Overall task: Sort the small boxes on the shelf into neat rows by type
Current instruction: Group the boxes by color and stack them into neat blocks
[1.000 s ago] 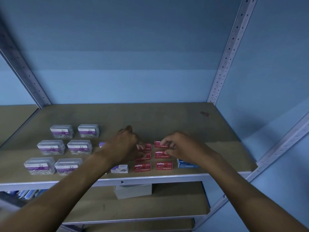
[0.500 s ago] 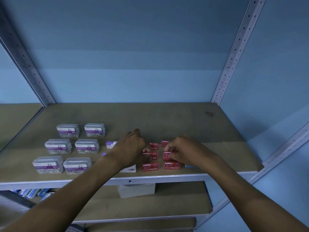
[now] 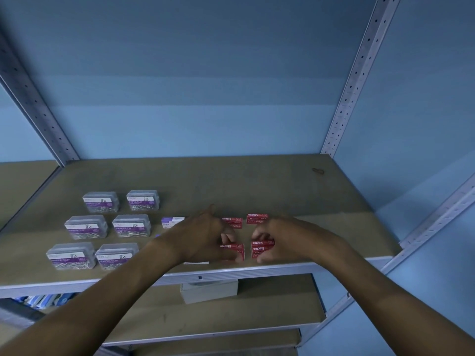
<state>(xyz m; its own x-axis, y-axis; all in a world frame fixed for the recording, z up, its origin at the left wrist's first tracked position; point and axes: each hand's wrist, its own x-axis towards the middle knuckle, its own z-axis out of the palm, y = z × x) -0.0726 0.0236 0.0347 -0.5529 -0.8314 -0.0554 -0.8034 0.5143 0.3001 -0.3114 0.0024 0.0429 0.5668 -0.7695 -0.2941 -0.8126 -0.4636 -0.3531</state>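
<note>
Small red staples boxes lie in two columns near the front of the brown shelf (image 3: 257,183). My left hand (image 3: 203,235) grips the front left red box (image 3: 235,250), fingers curled behind it. My right hand (image 3: 285,237) grips the front right red box (image 3: 262,246). Two more red boxes sit at the back, one on the left (image 3: 232,221) and one on the right (image 3: 257,218). A white and purple staples box (image 3: 171,222) lies left of my left hand. Several clear paper clip boxes, one of them at the middle (image 3: 131,225), stand in two columns on the left.
Grey perforated uprights stand at the back left (image 3: 33,104) and back right (image 3: 357,73). A white box (image 3: 209,291) sits on the lower shelf. Blue items (image 3: 43,300) show at the lower left. A small dark mark (image 3: 318,171) lies at the shelf's back right.
Both hands have drawn back from the middle red boxes to the front row, each now holding a front red box. The view has shifted slightly.
</note>
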